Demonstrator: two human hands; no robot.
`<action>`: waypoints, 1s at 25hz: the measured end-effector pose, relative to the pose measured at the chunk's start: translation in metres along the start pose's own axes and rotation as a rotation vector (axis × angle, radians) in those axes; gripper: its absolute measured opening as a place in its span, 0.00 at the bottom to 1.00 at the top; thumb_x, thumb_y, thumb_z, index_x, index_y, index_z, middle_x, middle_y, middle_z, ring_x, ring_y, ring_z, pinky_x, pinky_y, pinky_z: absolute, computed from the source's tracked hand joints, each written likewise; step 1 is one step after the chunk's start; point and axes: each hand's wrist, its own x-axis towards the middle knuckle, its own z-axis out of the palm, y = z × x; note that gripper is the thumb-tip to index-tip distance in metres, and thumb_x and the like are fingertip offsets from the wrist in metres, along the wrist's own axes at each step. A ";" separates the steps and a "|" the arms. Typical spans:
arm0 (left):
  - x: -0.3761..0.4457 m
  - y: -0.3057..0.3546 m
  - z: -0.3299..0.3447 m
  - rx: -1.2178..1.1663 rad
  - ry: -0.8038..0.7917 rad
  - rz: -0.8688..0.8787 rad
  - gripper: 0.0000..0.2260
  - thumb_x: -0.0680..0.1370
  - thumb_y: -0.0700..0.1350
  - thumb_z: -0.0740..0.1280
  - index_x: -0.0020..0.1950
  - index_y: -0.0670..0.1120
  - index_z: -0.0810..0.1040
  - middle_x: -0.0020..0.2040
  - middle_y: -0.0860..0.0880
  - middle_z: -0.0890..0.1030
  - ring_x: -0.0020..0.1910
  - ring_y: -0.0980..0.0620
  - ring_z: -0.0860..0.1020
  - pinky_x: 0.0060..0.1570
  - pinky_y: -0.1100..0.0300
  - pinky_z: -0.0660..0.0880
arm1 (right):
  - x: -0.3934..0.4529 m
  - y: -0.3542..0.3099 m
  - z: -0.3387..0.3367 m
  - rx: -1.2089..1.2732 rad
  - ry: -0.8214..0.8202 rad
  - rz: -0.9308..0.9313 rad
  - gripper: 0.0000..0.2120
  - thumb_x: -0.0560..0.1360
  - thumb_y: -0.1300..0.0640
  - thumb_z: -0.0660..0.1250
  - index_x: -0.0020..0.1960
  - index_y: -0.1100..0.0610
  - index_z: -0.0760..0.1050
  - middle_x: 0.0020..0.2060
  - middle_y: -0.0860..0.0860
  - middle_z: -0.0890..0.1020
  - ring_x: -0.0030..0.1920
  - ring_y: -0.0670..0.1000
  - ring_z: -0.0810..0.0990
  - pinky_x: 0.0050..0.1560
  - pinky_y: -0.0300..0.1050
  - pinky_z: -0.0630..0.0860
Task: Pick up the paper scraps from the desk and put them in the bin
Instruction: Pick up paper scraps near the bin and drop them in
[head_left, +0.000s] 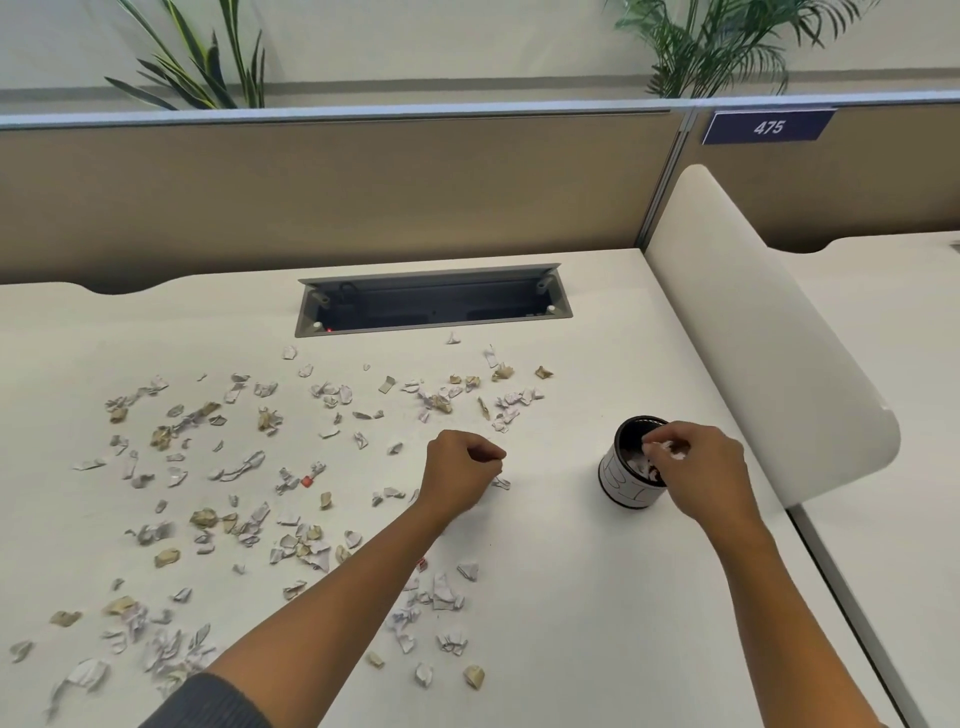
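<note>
Right hand is over the bin at about 4 o'clock from bench centre, fingers curled and pinching white scraps just above the rim; release looks imminent but not yet done. Left hand is at bench centre, fingers curled down, tips pinching or about to pinch a small white scrap lying on the bench; cannot tell whether it is lifted yet. Bin already holds some white paper, visible inside below the right hand. Progress, as judged: early. Most scraps remain, spread from 12 o'clock near the cable tray round through 9 o'clock to a dense patch at 7 o'clock by the left forearm, plus a cluster at 6 o'clock. The strip between left hand and bin is bare, and so is the bench at 5 o'clock, so transfers from centre to bin have an open path. Edges: a white divider stands just beside the bin at 3 o'clock, limiting room on that side; the open cable tray at 12 o'clock is a slot that nearby scraps could be knocked into. Far-left scraps at 8 to 9 o'clock call for a longer reach across to the bin.
</note>
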 end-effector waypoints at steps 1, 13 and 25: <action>-0.001 0.005 0.002 -0.020 -0.007 0.002 0.07 0.70 0.36 0.72 0.41 0.47 0.86 0.36 0.53 0.85 0.34 0.61 0.81 0.31 0.76 0.71 | 0.004 0.003 0.001 -0.025 -0.015 0.013 0.05 0.74 0.59 0.72 0.46 0.49 0.83 0.43 0.50 0.83 0.40 0.46 0.79 0.33 0.35 0.69; -0.014 0.083 0.031 -0.266 -0.208 0.064 0.05 0.70 0.36 0.74 0.43 0.44 0.85 0.37 0.47 0.85 0.33 0.54 0.82 0.37 0.65 0.79 | 0.004 0.010 0.005 0.100 0.031 0.028 0.12 0.74 0.64 0.70 0.53 0.50 0.83 0.41 0.43 0.84 0.42 0.41 0.83 0.43 0.34 0.73; -0.006 0.112 0.085 -0.338 -0.430 0.008 0.19 0.73 0.28 0.60 0.57 0.43 0.82 0.56 0.46 0.83 0.59 0.52 0.80 0.59 0.56 0.78 | -0.001 0.021 -0.010 0.313 0.186 -0.005 0.07 0.75 0.60 0.69 0.47 0.48 0.82 0.39 0.44 0.86 0.39 0.38 0.83 0.38 0.23 0.73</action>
